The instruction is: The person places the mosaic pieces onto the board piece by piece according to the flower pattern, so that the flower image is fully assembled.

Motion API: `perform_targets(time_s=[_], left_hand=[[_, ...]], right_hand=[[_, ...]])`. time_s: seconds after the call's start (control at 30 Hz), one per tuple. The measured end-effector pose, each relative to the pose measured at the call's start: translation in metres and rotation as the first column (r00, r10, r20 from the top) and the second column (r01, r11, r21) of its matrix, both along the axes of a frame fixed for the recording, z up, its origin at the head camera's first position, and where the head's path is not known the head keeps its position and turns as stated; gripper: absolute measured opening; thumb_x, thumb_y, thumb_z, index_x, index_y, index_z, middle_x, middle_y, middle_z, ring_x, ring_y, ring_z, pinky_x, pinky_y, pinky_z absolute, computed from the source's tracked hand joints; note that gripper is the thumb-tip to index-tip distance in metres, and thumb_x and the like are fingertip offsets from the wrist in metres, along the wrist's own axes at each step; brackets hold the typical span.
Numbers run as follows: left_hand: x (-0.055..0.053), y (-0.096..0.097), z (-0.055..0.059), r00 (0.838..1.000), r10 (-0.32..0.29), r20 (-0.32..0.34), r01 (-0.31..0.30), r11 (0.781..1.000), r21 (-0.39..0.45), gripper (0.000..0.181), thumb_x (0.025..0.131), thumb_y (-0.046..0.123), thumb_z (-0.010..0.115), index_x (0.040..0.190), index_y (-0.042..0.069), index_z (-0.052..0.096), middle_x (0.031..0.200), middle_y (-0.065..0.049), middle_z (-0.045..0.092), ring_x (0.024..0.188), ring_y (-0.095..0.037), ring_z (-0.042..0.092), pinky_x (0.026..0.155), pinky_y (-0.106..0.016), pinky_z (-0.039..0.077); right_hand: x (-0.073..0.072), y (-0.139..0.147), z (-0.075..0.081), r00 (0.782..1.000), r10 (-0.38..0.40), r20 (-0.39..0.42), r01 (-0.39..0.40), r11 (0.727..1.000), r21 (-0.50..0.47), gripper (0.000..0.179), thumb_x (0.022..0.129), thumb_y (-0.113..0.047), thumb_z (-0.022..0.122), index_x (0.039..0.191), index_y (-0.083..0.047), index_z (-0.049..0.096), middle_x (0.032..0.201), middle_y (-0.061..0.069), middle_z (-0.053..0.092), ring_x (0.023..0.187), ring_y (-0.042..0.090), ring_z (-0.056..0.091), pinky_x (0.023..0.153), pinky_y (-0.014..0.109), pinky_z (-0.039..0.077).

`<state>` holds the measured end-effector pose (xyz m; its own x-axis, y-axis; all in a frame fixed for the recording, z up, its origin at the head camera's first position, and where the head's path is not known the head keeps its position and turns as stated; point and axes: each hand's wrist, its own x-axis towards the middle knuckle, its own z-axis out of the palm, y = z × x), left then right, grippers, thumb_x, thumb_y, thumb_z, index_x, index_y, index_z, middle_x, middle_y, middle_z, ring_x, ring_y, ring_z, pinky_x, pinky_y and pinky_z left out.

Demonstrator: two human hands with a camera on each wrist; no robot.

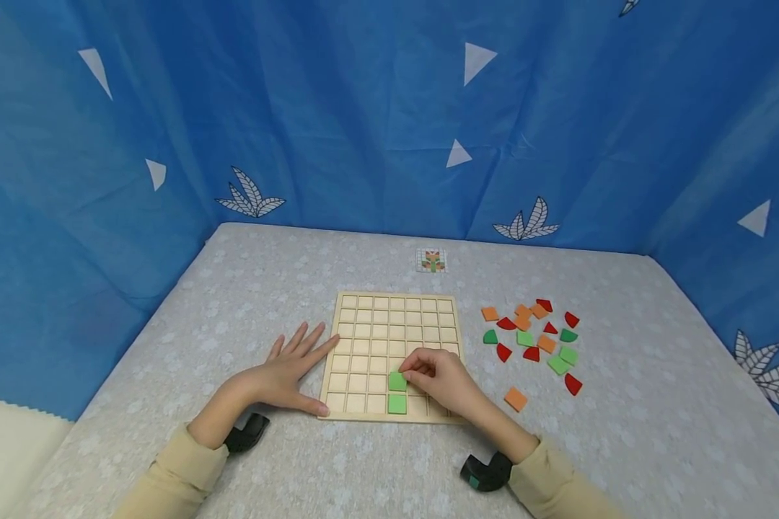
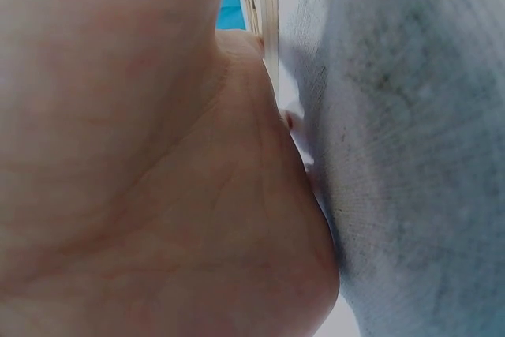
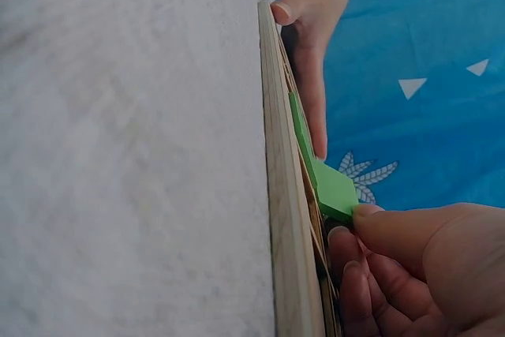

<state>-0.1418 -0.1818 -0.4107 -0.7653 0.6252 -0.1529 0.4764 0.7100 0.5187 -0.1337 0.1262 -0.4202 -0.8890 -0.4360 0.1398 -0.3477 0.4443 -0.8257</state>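
A wooden grid board [image 1: 360,346] with square cells lies on the table. My right hand [image 1: 443,378] pinches a light green square tile [image 3: 337,189] between thumb and fingers, tilted over a cell near the board's front edge. Directly in front of it, a second light green square tile [image 1: 397,404] sits in a cell of the front row. With fingers spread, my left hand [image 1: 284,376] rests at the board's left side, thumb at the front left corner and a fingertip at the left edge. The left wrist view shows mostly the palm [image 2: 197,195].
Right of the board lie scattered pieces: red quarter-round pieces [image 1: 573,384], dark green ones [image 1: 490,336], orange squares [image 1: 516,398] and light green squares [image 1: 559,365]. A small pattern card [image 1: 431,260] lies behind the board. A blue curtain [image 1: 363,108] hangs behind the table.
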Motion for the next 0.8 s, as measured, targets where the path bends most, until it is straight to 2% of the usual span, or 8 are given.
perform_targets(time_s=[0.23, 0.47, 0.7, 0.8], left_hand=[[-0.0012, -0.0015, 0.0026, 1.0, -0.006, -0.012, 0.005, 0.999, -0.031, 0.111, 0.071, 0.065, 0.068, 0.151, 0.009, 0.015, 0.153, -0.02, -0.003, 0.136, -0.04, -0.012, 0.1, -0.064, -0.008], [0.0027, -0.0024, 0.0026, 1.0, -0.004, -0.001, 0.004, 1.0, -0.009, 0.111, 0.071, 0.062, 0.07, 0.151, 0.008, 0.016, 0.153, -0.021, -0.003, 0.136, -0.041, -0.012, 0.1, -0.064, -0.009], [0.0021, -0.002, 0.0019, 1.0, -0.005, 0.013, 0.005, 1.0, -0.014, 0.111, 0.071, 0.062, 0.07, 0.151, 0.008, 0.015, 0.153, -0.021, -0.004, 0.136, -0.041, -0.013, 0.1, -0.064, -0.009], [-0.0005, -0.001, 0.0021, 1.0, -0.006, 0.013, 0.006, 1.0, -0.016, 0.111, 0.071, 0.063, 0.069, 0.151, 0.009, 0.014, 0.153, -0.02, -0.005, 0.136, -0.04, -0.014, 0.1, -0.063, -0.009]], right_hand=[[0.0007, -0.0022, 0.0018, 1.0, 0.007, -0.001, -0.007, 1.0, 0.019, 0.008, 0.087, -0.007, 0.068, 0.083, -0.013, 0.07, 0.073, -0.009, 0.062, 0.059, 0.008, 0.053, 0.053, 0.025, 0.046], [0.0039, -0.0036, 0.0, 1.0, 0.003, -0.011, -0.003, 1.0, 0.019, 0.008, 0.086, -0.005, 0.068, 0.083, -0.012, 0.07, 0.075, -0.009, 0.063, 0.062, 0.009, 0.055, 0.055, 0.025, 0.047], [0.0028, -0.0023, 0.0005, 0.996, -0.007, -0.094, 0.012, 0.999, 0.048, 0.006, 0.083, -0.006, 0.071, 0.084, -0.012, 0.073, 0.079, -0.01, 0.058, 0.066, 0.008, 0.052, 0.058, 0.024, 0.046], [0.0008, -0.0008, 0.0018, 0.994, -0.016, -0.106, 0.022, 0.998, 0.051, 0.006, 0.083, -0.006, 0.071, 0.085, -0.011, 0.074, 0.079, -0.01, 0.059, 0.067, 0.007, 0.052, 0.058, 0.024, 0.046]])
